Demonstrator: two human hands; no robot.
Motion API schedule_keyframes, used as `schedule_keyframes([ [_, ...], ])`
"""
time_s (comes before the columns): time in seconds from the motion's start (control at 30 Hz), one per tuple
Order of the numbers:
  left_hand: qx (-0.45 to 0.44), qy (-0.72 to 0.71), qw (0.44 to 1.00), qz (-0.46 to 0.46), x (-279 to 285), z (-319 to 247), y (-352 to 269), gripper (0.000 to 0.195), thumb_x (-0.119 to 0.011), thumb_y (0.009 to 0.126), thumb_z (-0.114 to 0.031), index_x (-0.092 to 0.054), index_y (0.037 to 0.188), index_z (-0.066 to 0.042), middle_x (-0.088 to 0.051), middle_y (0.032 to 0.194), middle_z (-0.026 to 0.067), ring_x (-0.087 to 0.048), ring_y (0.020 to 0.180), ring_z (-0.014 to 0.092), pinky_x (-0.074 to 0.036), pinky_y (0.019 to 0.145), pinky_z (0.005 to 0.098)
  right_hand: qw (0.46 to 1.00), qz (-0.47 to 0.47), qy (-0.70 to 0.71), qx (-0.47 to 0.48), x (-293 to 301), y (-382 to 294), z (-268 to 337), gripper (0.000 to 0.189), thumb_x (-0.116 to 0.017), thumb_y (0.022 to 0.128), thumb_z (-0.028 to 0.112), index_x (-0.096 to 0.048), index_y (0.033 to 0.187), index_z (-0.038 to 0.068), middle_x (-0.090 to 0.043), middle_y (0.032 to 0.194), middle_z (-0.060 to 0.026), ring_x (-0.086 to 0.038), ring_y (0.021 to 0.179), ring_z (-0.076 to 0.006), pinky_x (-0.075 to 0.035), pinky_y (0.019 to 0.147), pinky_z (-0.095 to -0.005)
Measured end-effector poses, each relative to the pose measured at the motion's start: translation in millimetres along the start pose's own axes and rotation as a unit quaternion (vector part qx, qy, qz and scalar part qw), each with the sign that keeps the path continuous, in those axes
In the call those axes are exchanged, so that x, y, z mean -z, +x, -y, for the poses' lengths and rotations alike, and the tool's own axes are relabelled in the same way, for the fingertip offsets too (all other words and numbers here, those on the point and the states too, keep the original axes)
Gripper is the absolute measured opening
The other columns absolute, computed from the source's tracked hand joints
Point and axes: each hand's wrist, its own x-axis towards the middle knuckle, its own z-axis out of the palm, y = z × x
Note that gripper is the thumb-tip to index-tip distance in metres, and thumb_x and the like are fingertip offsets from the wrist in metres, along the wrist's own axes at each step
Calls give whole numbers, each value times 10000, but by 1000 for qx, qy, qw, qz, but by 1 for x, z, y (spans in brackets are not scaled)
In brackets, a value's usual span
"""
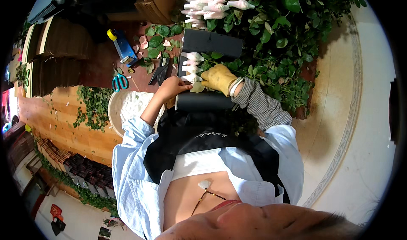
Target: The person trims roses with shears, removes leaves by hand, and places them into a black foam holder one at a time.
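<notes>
Several rose heads in white foam nets [192, 69] lie in a column on a black trough-like wrap, their leafy stems running right. My right hand [218, 78], in a yellow work glove, is curled over the stems beside the nearest netted head. My bare left hand [173, 88] is at the wrap's left edge, its thumb by that head; whether it grips anything is hidden. A pale green leaf [197, 87] shows between my hands. Beyond the heads rises a black corrugated panel [212, 43]; nearer me is a rounded black side [205, 101].
More netted roses [206, 5] and dense foliage [286, 49] fill the far right. Left on the red table [101, 62] are black-handled scissors [161, 70], teal-handled scissors [120, 82], a blue tape dispenser [123, 49] and fallen petals. A round tub [115, 112] of white foam nets stands below.
</notes>
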Motion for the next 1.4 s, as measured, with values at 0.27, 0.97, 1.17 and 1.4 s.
schedule_keyframes([
  [0.27, -75, -109, 987, -93, -16, 18, -1, 350, -722, 938, -334, -746, 944, 15, -683, 754, 160, -622, 666, 187, -497, 656, 371, 997, 49, 55, -19, 6, 0, 32, 254, -617, 922, 320, -767, 986, 125, -763, 978, -89, -741, 894, -251, -572, 661, -380],
  [0.97, -144, -237, 917, -287, -21, 34, 8, 185, -661, 934, -155, -645, 850, 9, -623, 751, 108, -609, 694, 236, -494, 695, 337, 989, 49, -19, -139, -32, 32, 17, 161, -666, 866, 217, -776, 951, 135, -779, 956, -45, -752, 882, -218, -563, 652, -395],
  [1.17, -182, -315, 832, -418, 11, 66, -9, 164, -610, 969, -98, -600, 835, -3, -639, 871, 62, -609, 845, 169, -479, 794, 300, 988, -23, 94, -116, 17, 1, 10, 269, -621, 947, 329, -726, 1043, 101, -764, 938, -79, -739, 911, -260, -563, 727, -406],
  [1.4, -125, -92, 933, -325, -12, -8, 24, 341, -715, 909, -335, -630, 836, -13, -649, 823, 226, -640, 784, 446, -493, 667, 486, 988, -17, -13, -156, -19, 31, -1, 204, -606, 905, 204, -704, 1057, 108, -769, 924, -67, -752, 851, -252, -565, 686, -427],
])
